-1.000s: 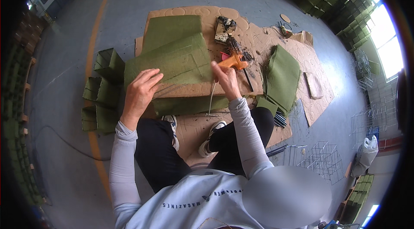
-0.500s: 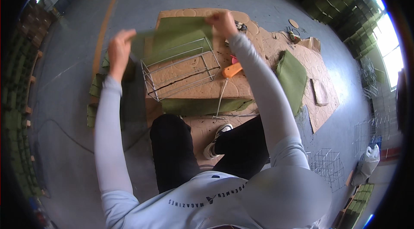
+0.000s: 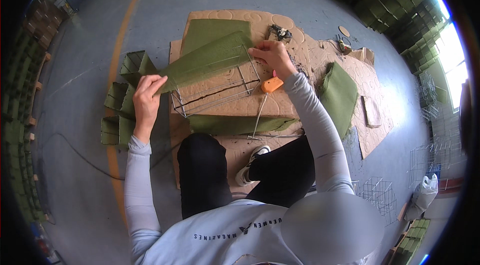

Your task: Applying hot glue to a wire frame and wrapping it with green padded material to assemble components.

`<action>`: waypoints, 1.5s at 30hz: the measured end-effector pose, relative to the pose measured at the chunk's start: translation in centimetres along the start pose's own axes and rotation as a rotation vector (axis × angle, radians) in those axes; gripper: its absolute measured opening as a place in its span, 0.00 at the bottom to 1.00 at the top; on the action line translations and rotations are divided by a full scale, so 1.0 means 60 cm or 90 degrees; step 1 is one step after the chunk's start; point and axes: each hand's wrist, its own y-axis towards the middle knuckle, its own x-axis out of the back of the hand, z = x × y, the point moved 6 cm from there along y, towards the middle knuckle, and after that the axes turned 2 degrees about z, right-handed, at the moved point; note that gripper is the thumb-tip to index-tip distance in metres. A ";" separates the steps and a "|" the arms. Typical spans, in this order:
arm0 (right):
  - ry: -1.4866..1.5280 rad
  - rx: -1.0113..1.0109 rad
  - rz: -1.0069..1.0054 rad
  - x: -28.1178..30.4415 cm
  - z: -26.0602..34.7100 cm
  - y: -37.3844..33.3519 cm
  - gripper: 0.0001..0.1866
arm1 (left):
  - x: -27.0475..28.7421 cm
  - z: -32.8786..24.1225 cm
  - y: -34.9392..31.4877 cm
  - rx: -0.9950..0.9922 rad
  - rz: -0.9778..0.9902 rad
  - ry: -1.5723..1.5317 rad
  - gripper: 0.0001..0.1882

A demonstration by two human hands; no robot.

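A green felt-like sheet (image 3: 207, 60) is stretched between my two hands, slanting up from left to right. My left hand (image 3: 147, 95) pinches its near left corner, and my right hand (image 3: 276, 57) grips the far right corner. Below the sheet a box-shaped wire frame (image 3: 179, 106) lies on a cardboard-topped work surface (image 3: 277, 105); the sheet covers the frame's far side. Close to my right wrist rests an orange glue gun (image 3: 271, 84) with a pale cord. Another flat green sheet (image 3: 215, 27) lies behind, on the cardboard.
Several green open boxes (image 3: 119, 97) stand on the floor at left. At right, a green panel (image 3: 337, 90) leans beside more cardboard (image 3: 377, 125). Wire frames (image 3: 380, 192) sit farther right. A dark cord (image 3: 82, 155) crosses the floor. Stacked green boxes line both sides.
Both hands have come down and nearer, the right also slightly rightward. The sheet has been lowered over the wire frame's far side and now shows spread flat between my hands.
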 end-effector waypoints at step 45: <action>0.212 0.034 -0.145 -0.020 -0.123 -0.116 0.08 | -0.020 -0.038 -0.129 -0.004 -0.067 0.028 0.14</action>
